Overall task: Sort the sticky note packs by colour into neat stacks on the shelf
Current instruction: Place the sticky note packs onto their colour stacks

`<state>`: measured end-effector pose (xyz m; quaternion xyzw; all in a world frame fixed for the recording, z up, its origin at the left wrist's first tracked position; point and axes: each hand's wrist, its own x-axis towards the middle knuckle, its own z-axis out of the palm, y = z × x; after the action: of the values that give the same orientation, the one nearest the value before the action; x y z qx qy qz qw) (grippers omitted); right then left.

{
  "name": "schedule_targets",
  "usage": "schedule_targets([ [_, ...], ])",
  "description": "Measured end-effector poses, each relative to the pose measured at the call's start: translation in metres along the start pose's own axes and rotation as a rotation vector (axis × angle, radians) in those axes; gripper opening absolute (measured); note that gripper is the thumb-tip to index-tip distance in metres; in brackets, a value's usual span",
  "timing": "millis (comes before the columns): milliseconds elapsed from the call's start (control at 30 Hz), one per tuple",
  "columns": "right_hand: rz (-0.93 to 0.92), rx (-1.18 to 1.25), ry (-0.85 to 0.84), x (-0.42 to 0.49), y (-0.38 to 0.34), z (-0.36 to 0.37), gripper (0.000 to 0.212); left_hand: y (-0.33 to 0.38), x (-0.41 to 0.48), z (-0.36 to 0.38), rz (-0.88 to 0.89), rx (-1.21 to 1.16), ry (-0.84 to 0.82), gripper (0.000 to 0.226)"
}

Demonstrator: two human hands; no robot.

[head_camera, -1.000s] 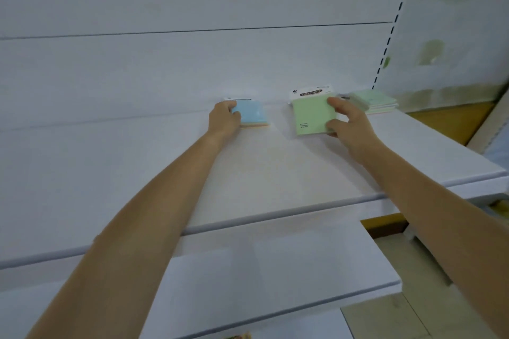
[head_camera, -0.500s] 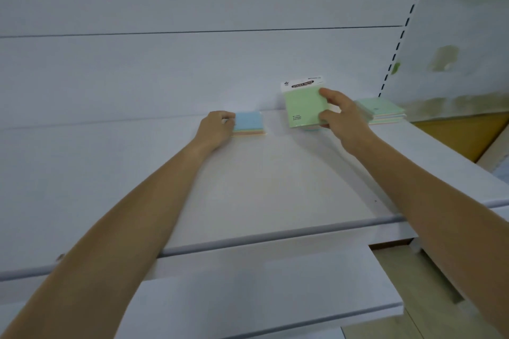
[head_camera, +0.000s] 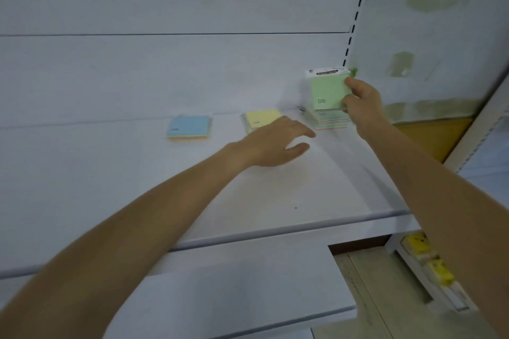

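While the left hand (head_camera: 275,143) hovers, the right hand (head_camera: 363,100) grips a green pack (head_camera: 327,91).

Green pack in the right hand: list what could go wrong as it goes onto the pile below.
1. The right hand pinches the green pack by one edge, tilted; it may land crooked on the green pile.
2. That pile sits near the shelf's right end; a nudge could spill it.
3. The left hand, open, hovers by the yellow pack and could knock it.

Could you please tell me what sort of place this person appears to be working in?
Probably a shop aisle or stockroom. The white metal display shelf hangs from a slotted upright rail, and the right hand holds a retail-packaged green sticky note pack. More yellow packaged goods sit on a lower rack.
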<state>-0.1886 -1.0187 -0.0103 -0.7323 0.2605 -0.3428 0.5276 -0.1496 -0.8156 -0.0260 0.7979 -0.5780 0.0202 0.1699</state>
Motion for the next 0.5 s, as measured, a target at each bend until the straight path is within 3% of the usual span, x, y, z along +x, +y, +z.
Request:
schedule_targets([
  [200,0.013,-0.121,-0.011,0.01,0.016,-0.009,0.048,0.012,0.02,0.027,-0.09,0.037,-0.193,0.049],
  [500,-0.034,-0.289,-0.02,0.022,0.034,-0.006,0.043,0.009,0.018,0.04,-0.178,-0.1,-0.089,0.048],
])
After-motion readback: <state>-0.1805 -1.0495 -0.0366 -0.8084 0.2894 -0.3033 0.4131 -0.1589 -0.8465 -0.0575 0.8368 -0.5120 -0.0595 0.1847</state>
